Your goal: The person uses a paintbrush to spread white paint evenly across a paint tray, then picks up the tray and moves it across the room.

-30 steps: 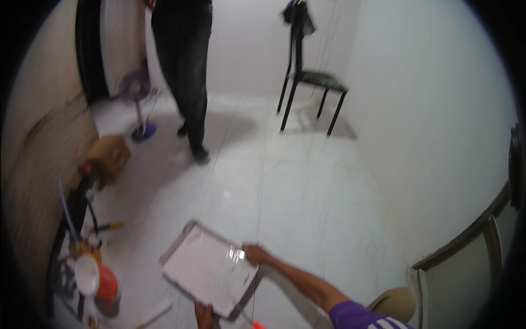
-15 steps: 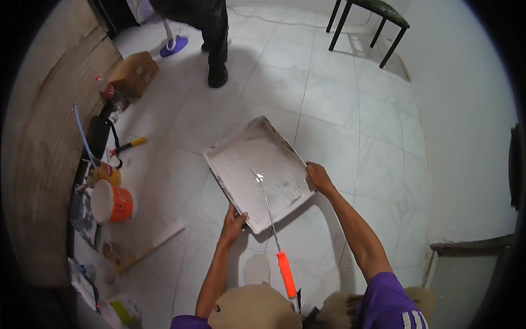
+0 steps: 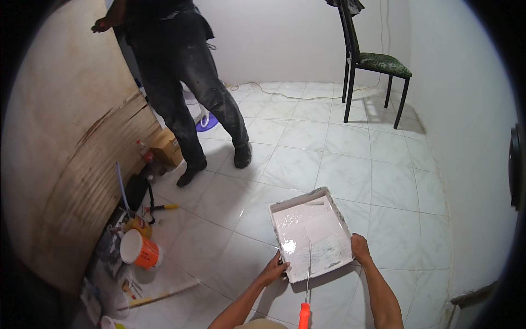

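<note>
A paint tray (image 3: 297,199), spattered along its rim and coated inside with wet pale paint, is held level in front of me. My left hand (image 3: 273,269) grips its left edge near the close corner, thumb over the rim. Closed round the right edge is my right hand (image 3: 360,250). A long tool with an orange handle (image 3: 304,316) and a thin metal rod lies over the tray's near edge. Its rod reaches into the paint, and whatever is at the far end cannot be made out.
Another person (image 3: 189,82) in dark, dusty trousers stands ahead on the left. Along the left wall are an orange-and-white bucket (image 3: 146,253), a yellow-handled tool (image 3: 164,207), a bottle (image 3: 146,152) and a cardboard box (image 3: 166,147). A chair (image 3: 383,63) stands at the far right on marble-look tiles.
The view has tilted up, showing more of the other person and the chair. The tray has turned toward straight ahead, still in both hands. Paint has spread or shifted inside it.
</note>
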